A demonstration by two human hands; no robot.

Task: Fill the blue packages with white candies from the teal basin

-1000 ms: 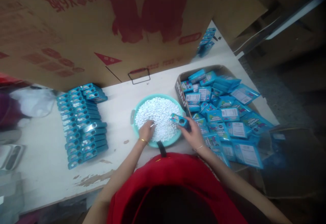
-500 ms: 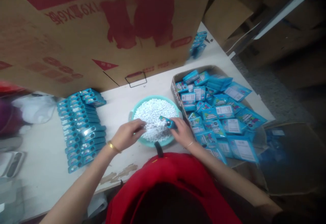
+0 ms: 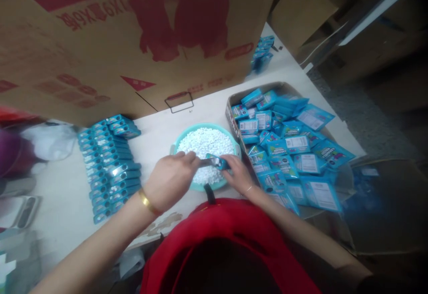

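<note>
A turquoise basin (image 3: 177, 141) full of small white pellets (image 3: 203, 139) sits before me. My left hand (image 3: 175, 176), a gold bangle at its wrist, is closed on a metal scoop (image 3: 207, 162) over the basin's front left. The scoop's tip meets the mouth of a small blue box (image 3: 221, 162). That box is gripped by my right hand (image 3: 238, 174) above the basin's right side, and white pellets show at its opening. My left fingers partly cover the scoop's handle.
Rows of blue boxes (image 3: 115, 169) stand at the left. A carton (image 3: 234, 124) of blue packets (image 3: 294, 142) is at the right. Behind rises a large cardboard box (image 3: 110, 58). More blue packs (image 3: 264, 51) lie at the back right.
My left hand has turned palm down and moved nearer the small box, and the scoop now reaches its mouth. My right hand and box have barely moved. The view has shifted slightly.
</note>
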